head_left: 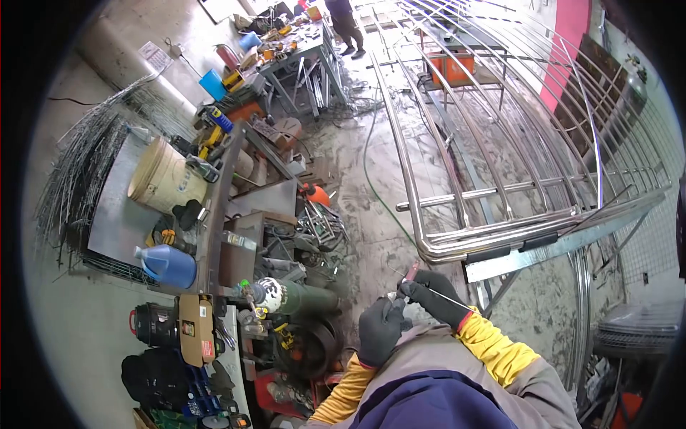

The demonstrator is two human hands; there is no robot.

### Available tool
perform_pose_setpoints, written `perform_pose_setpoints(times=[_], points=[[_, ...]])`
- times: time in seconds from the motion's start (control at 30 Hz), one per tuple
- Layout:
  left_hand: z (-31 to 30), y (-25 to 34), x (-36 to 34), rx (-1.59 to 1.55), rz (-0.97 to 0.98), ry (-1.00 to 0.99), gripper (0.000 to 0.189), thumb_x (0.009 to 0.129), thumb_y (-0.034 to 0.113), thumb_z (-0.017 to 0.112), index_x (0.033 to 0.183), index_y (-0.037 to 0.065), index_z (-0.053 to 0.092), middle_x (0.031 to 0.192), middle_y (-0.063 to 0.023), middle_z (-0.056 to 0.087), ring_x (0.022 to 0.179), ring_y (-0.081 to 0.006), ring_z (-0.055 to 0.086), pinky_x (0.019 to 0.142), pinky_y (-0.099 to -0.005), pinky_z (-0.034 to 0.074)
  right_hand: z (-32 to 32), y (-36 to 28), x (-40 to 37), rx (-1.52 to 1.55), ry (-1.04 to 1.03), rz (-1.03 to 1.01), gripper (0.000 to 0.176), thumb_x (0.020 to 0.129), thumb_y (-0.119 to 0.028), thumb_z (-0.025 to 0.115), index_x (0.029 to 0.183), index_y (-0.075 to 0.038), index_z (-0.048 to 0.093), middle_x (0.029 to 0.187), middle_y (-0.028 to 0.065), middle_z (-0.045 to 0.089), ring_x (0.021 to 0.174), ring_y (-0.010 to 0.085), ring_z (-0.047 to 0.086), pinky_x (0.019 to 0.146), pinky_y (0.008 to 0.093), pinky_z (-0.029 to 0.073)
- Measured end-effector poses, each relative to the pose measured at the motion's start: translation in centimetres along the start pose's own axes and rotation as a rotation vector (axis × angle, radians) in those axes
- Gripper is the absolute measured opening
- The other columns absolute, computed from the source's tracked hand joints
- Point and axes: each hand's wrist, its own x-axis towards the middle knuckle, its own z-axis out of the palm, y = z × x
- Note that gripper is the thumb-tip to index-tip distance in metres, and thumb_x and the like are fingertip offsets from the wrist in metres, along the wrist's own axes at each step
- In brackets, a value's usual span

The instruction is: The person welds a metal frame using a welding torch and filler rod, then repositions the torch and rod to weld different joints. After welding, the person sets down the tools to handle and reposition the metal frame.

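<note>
Both of my hands wear dark gloves and meet in front of my body, low in the view. My right hand (436, 297) is closed around a small torch-like tool with a reddish tip (411, 271), and a thin metal rod (450, 299) runs from it toward my right sleeve. Beside it, my left hand (382, 329) is closed, its fingertips at the tool's lower end; what they pinch is too small to name. Just beyond my hands lies the rounded corner of a shiny tubular metal frame (436, 250), resting on a metal support (543, 250).
On the left, a bench (221, 193) holds a bucket (161, 175) and a blue jug (168, 266). A green gas cylinder (307, 297) lies below. A green hose (371, 179) crosses the floor. At the top, a person (344, 25) stands near a cluttered table (300, 51).
</note>
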Motion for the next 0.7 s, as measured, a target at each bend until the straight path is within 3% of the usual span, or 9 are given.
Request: perform_pose_setpoints(times=[0.13, 0.2, 0.23, 0.3, 0.33, 0.53, 0.6, 0.63, 0.7], points=[[-0.6, 1.3, -0.1, -0.038, -0.027, 0.033, 0.015, 0.110, 0.012, 0.060, 0.114, 0.003, 0.071, 0.091, -0.0004, 0.064, 0.074, -0.0159, 0.063, 0.062, -0.0366, 0.050, 0.7, -1.0, 0.0, 0.100, -0.001, 0.070, 0.039, 0.108, -0.040, 0.068, 0.111, -0.003, 0.079, 0.099, 0.0040, 0.075, 0.090, 0.0128, 0.066, 0.081, 0.0344, 0.055], [-1.1, 0.6, 0.4, -0.555, -0.138, -0.129, 0.019, 0.114, 0.020, 0.060, 0.111, 0.003, 0.069, 0.093, -0.0017, 0.067, 0.077, -0.0142, 0.061, 0.069, -0.0320, 0.051, 0.6, -0.8, -0.1, 0.153, -0.004, 0.123, 0.039, 0.108, -0.040, 0.067, 0.111, -0.003, 0.080, 0.099, 0.0036, 0.075, 0.092, 0.0127, 0.066, 0.083, 0.0333, 0.054], [-1.7, 0.4, 0.4, -0.556, -0.133, -0.127, 0.019, 0.114, 0.020, 0.060, 0.111, 0.003, 0.069, 0.093, -0.0017, 0.067, 0.077, -0.0142, 0.061, 0.069, -0.0320, 0.051, 0.7, -0.4, 0.0, 0.150, -0.005, 0.118, 0.039, 0.108, -0.040, 0.067, 0.111, -0.003, 0.080, 0.099, 0.0036, 0.075, 0.092, 0.0127, 0.066, 0.083, 0.0333, 0.054], [-2.9, 0.2, 0.0, -1.080, -0.339, -0.571, 0.019, 0.117, 0.024, 0.055, 0.110, 0.009, 0.065, 0.097, -0.0007, 0.063, 0.081, -0.0109, 0.059, 0.073, -0.0290, 0.049, 0.7, 0.2, 0.1, 0.157, -0.075, -0.040, 0.038, 0.109, -0.039, 0.067, 0.111, -0.003, 0.080, 0.100, 0.0028, 0.075, 0.094, 0.0122, 0.065, 0.086, 0.0318, 0.053], [-2.7, 0.0, -0.3, -1.079, -0.337, -0.575, 0.019, 0.117, 0.024, 0.055, 0.110, 0.009, 0.065, 0.097, -0.0007, 0.063, 0.081, -0.0109, 0.059, 0.073, -0.0290, 0.049, 0.6, 0.5, 0.0, 0.156, -0.072, -0.042, 0.038, 0.109, -0.039, 0.067, 0.111, -0.003, 0.080, 0.100, 0.0028, 0.075, 0.094, 0.0122, 0.065, 0.086, 0.0318, 0.053], [-0.2, -5.3, -2.9, -0.921, -0.291, -0.323, 0.027, 0.108, 0.014, 0.067, 0.129, -0.003, 0.063, 0.115, -0.0120, 0.071, 0.097, -0.0277, 0.070, 0.090, -0.0385, 0.058, 0.7, 0.8, -0.1, 0.272, -0.134, 0.010, 0.033, 0.110, -0.035, 0.069, 0.114, -0.003, 0.079, 0.102, 0.0016, 0.076, 0.097, 0.0107, 0.066, 0.090, 0.0313, 0.053], [0.0, -7.2, -3.0, 0.044, 0.193, -0.323, 0.033, 0.102, 0.007, 0.070, 0.133, -0.006, 0.064, 0.120, -0.0192, 0.071, 0.104, -0.0374, 0.071, 0.099, -0.0453, 0.056, 0.9, 1.3, 0.2, 0.282, -0.124, 0.002, 0.032, 0.110, -0.034, 0.070, 0.115, -0.003, 0.078, 0.102, 0.0018, 0.076, 0.096, 0.0104, 0.066, 0.088, 0.0306, 0.053], [-0.1, -7.6, -3.0, 0.036, 0.193, -0.346, 0.033, 0.102, 0.007, 0.070, 0.133, -0.006, 0.064, 0.120, -0.0192, 0.071, 0.104, -0.0374, 0.071, 0.099, -0.0453, 0.056, 1.1, 1.6, 0.1, 0.292, -0.116, -0.004, 0.031, 0.109, -0.032, 0.071, 0.116, -0.003, 0.078, 0.101, 0.0019, 0.076, 0.095, 0.0100, 0.066, 0.087, 0.0299, 0.053], [-0.5, -7.1, -2.6, 0.144, 0.487, -0.254, 0.038, 0.099, 0.006, 0.070, 0.133, -0.008, 0.065, 0.119, -0.0238, 0.069, 0.106, -0.0431, 0.068, 0.101, -0.0490, 0.054, 1.5, 1.9, 0.2, 0.312, -0.114, 0.010, 0.029, 0.109, -0.031, 0.071, 0.116, -0.004, 0.078, 0.101, 0.0020, 0.076, 0.094, 0.0099, 0.066, 0.086, 0.0296, 0.054]])
